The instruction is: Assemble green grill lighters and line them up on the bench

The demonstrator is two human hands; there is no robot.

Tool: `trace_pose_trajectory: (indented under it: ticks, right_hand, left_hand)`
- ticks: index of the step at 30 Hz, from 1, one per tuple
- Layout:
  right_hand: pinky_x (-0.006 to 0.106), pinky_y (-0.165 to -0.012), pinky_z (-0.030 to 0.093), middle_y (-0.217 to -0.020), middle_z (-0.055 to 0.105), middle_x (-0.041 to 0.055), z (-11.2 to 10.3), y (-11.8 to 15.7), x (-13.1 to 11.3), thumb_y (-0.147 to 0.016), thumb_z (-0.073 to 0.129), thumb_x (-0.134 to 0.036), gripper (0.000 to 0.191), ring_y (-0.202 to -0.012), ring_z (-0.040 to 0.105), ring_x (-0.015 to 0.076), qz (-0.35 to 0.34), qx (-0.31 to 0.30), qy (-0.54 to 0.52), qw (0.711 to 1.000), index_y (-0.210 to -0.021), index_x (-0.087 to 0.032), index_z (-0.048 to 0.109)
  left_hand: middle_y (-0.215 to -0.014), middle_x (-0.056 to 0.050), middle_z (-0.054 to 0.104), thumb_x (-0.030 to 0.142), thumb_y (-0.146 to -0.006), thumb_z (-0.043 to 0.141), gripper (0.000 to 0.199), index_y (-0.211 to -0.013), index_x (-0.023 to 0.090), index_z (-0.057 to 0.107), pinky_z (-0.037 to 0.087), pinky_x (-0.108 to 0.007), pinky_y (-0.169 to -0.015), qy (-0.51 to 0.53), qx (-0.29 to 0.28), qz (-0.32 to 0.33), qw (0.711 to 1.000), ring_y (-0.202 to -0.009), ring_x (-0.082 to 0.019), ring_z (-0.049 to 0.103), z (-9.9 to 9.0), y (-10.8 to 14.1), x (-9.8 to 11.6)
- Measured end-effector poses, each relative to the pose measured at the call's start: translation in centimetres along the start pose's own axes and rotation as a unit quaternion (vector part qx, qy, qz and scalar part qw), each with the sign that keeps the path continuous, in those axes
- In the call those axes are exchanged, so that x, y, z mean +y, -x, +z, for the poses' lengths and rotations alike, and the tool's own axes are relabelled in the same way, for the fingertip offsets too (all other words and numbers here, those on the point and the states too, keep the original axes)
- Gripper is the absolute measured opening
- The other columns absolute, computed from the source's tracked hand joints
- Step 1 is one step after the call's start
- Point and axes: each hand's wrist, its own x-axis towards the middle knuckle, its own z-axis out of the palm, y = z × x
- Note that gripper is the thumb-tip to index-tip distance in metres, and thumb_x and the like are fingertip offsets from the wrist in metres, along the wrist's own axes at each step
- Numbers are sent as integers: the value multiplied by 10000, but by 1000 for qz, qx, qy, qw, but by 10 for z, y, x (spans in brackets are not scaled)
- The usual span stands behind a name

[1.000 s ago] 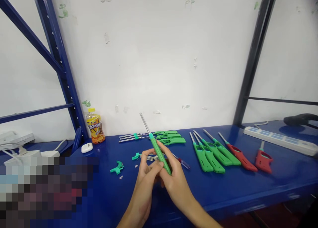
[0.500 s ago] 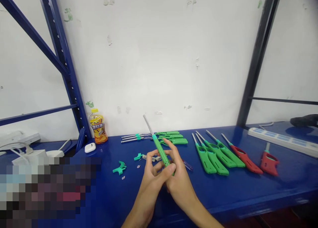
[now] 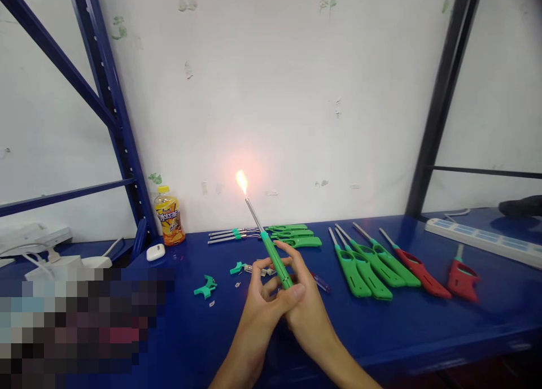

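Both my hands hold one green long-nosed lighter (image 3: 274,254) above the blue shelf top (image 3: 406,327). My left hand (image 3: 263,301) wraps its handle from the left, thumb across it. My right hand (image 3: 305,307) grips it from the right, fingers up along the body. The metal nozzle points up and to the left, and a flame (image 3: 241,181) burns at its tip. Small teal plastic parts (image 3: 205,286) and metal bits lie just beyond my hands.
Three green lighters (image 3: 292,235) lie at the back, and a row of green and red lighters (image 3: 383,263) lies to the right. An orange drink bottle (image 3: 170,215) and a small white case (image 3: 155,252) stand at the left. A white power strip (image 3: 483,240) lies far right.
The lighter has lit: a flame now burns at the nozzle tip, which was dark before. My hands have shifted slightly on the handle.
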Motion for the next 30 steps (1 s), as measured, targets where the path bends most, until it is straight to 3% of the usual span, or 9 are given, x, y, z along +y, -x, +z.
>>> trace_pose_trajectory:
  ticks: [13,19,30]
  right_hand:
    - [305,-750,574,-1211,648,60,0,0,-1,-780,563,-104,679,-777,677,149,6,-14,-11,1000,-1435,-274,515]
    - [309,-735,562,-1257,623,71,0,0,-3,-799,574,-140,684,-673,591,108,12,-18,8,1000,-1465,-282,510]
    - [306,-720,555,-1141,656,60,2,1,-3,-793,575,-133,641,-717,614,140,2,-18,-1,1000,-1420,-260,534]
  left_hand:
    - [-1096,-98,794,422,-708,921,767,-1301,256,464,546,-348,-864,-14,7,-4,1000,-955,-269,756,0,0,0]
    - [-1091,-104,787,399,-737,901,840,-1406,270,411,542,-349,-854,-17,13,-1,1000,-973,-279,756,0,1,-1]
    - [-1078,-91,782,437,-701,916,943,-1460,272,382,512,-343,-874,-21,17,-10,1000,-921,-254,736,-1,0,-1]
